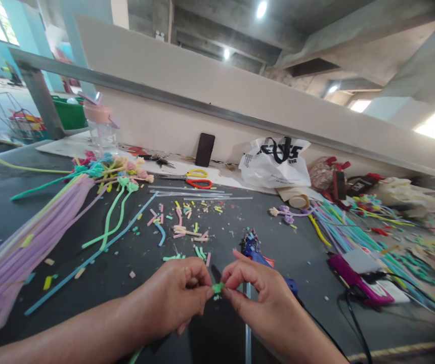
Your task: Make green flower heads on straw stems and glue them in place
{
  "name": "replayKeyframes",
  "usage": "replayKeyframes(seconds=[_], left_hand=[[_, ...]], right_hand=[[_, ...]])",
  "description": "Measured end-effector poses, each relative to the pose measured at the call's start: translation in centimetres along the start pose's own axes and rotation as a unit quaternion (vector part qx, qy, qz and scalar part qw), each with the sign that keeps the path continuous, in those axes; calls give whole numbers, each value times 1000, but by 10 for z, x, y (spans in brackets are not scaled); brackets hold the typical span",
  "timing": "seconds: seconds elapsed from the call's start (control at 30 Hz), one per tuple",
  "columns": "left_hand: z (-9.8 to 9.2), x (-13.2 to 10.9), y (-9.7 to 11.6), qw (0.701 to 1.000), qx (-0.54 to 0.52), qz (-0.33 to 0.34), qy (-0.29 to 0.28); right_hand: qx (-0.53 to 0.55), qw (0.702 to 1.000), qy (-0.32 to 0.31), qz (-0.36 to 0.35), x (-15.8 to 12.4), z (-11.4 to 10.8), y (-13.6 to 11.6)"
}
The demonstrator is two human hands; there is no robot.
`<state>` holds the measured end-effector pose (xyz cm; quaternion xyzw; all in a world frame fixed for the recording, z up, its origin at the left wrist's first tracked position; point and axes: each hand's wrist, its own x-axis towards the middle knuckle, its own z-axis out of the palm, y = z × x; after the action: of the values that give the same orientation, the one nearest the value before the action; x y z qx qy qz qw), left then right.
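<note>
My left hand (187,285) and my right hand (250,285) meet low in the middle of the view, fingers pinched together. Between the fingertips is a small light-green piece (217,288), gripped from both sides; it looks like a cut bit of fuzzy pipe cleaner. Just beyond my right hand lies a blue glue gun (254,250), partly hidden by the hand, with a clear glue stick (248,323) running under the wrist. Short green cut pieces (200,252) lie beyond my left hand.
Long purple pipe cleaners (46,222) lie at left, a blue one (99,255) nearer. Scissors (198,183), glue sticks (202,194) and a phone (205,150) are farther back. A white bag (274,167) leans on the panel. At right are a magenta device (357,280) and black cords (354,318).
</note>
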<state>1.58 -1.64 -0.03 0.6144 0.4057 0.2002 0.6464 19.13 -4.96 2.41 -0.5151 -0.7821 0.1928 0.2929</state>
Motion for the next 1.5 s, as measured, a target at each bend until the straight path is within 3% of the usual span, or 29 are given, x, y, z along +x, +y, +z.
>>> replayKeyframes(seconds=[0.33, 0.5, 0.67, 0.9, 1.37, 1.5], left_hand=[[2, 0, 3, 999, 25, -12, 22], [-2, 2, 3, 1000, -9, 0, 17], [-6, 3, 0, 999, -26, 16, 14], [-4, -1, 3, 999, 2, 20, 25], [-3, -1, 1, 999, -3, 18, 26], [-6, 2, 1, 999, -49, 9, 17]], right_hand=[[36, 998, 17, 50, 4, 8, -2], [140, 981, -28, 131, 7, -3, -4], [112, 988, -10, 110, 7, -10, -4], [81, 988, -55, 123, 6, -9, -4], [142, 978, -55, 142, 7, -1, 2], [165, 973, -59, 152, 9, -6, 5]])
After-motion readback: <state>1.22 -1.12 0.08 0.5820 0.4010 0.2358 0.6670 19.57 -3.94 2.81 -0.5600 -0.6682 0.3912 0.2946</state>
